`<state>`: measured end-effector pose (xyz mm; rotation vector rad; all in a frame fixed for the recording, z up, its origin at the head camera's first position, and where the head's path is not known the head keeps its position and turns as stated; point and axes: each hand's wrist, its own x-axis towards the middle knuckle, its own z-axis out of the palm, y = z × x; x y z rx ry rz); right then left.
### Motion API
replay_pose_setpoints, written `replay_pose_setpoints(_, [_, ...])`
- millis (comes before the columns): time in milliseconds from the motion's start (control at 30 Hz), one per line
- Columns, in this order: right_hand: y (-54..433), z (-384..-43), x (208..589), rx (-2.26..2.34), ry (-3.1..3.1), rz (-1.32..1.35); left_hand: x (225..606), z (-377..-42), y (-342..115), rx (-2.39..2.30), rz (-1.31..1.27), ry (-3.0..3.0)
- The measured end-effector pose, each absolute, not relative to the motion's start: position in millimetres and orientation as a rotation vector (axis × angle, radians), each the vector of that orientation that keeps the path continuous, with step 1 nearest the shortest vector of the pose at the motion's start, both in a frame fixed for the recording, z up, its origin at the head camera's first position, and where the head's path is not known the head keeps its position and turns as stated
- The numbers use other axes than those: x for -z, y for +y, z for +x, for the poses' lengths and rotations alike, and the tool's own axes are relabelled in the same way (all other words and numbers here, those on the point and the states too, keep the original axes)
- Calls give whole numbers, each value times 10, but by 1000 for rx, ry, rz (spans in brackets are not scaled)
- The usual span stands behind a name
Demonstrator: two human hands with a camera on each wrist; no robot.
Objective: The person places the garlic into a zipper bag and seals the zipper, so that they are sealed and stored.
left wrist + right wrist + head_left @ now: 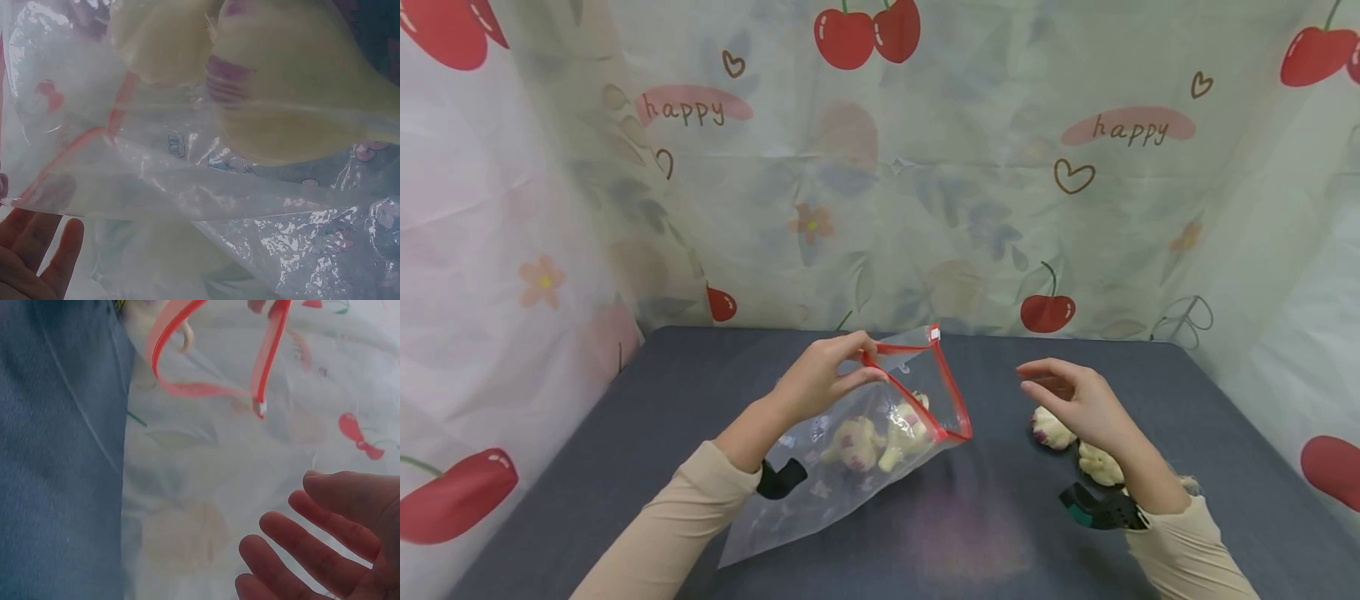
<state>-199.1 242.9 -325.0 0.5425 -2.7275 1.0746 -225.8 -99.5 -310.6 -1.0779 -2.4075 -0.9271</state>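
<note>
A clear zip bag [820,510] with a red-edged mouth leans up off the table, its opening toward the right. My left hand [820,379] pinches the mouth's near edge between thumb and fingers. Two garlic bulbs [856,443] lie inside; through the plastic, the left wrist view shows a purple-streaked garlic bulb [281,94] up close. My right hand [1082,408] hovers right of the bag, fingers loosely bent and holding nothing. Below it are a garlic bulb [1051,430] and another garlic bulb [1099,465], partly hidden by the hand and wrist.
The dark grey table [985,517] carries everything. A white slider [935,334] sits at the top corner of the bag's zip. Behind the table hangs a cherry-printed curtain [925,225], with more of it on both sides. A thin looped cord [1187,321] shows at the back right corner.
</note>
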Motion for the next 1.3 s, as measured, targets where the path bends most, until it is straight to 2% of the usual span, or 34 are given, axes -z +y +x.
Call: replay_pose_setpoints(1300, [2851, -2117, 3515, -915, -2879, 255, 3120, -2244, -1006, 961, -1099, -2401])
